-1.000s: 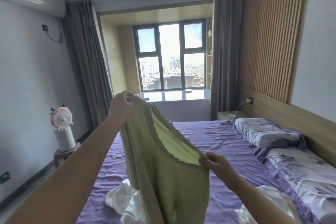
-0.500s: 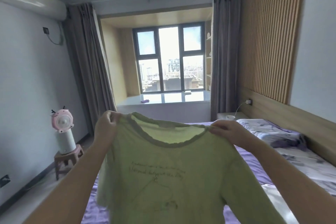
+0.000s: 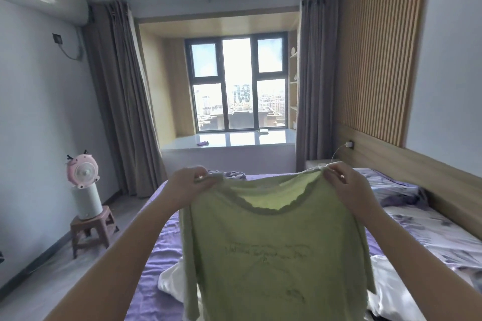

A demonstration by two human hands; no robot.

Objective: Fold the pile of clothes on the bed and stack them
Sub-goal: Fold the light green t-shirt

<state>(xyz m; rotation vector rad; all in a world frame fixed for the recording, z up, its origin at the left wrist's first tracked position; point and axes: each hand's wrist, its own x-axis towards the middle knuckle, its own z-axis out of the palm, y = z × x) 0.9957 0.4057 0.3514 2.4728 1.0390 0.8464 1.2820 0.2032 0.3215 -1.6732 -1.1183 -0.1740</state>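
Pale green knit fabric fills the space between the two hands: a long-sleeved top (image 3: 273, 247) held up in the air above the bed (image 3: 161, 240), its front turned toward the camera. The left hand (image 3: 186, 186) pinches the left shoulder of the top, fingers curled over the fabric edge. The right hand (image 3: 345, 185) grips the right shoulder in the same way, thumb and fingers closed on the cloth. Both hands sit at about the same height, with the scalloped neckline sagging between them. Faint dark lettering and a line drawing run across the chest. The sleeves hang down on either side of the body, below each hand.

Under the hanging top, on the purple sheet, lies white clothing (image 3: 172, 281), showing below the left forearm and again below the right forearm. To the right of the right hand, a floral pillow (image 3: 396, 190) and matching quilt (image 3: 430, 234) lie along the wooden headboard (image 3: 417, 177). Well to the left of the left hand, a pink fan (image 3: 83, 172) stands on a white cylinder on a small stool (image 3: 91, 227) on the floor. Beyond both hands are a window (image 3: 237, 83) and grey curtains (image 3: 122, 101).
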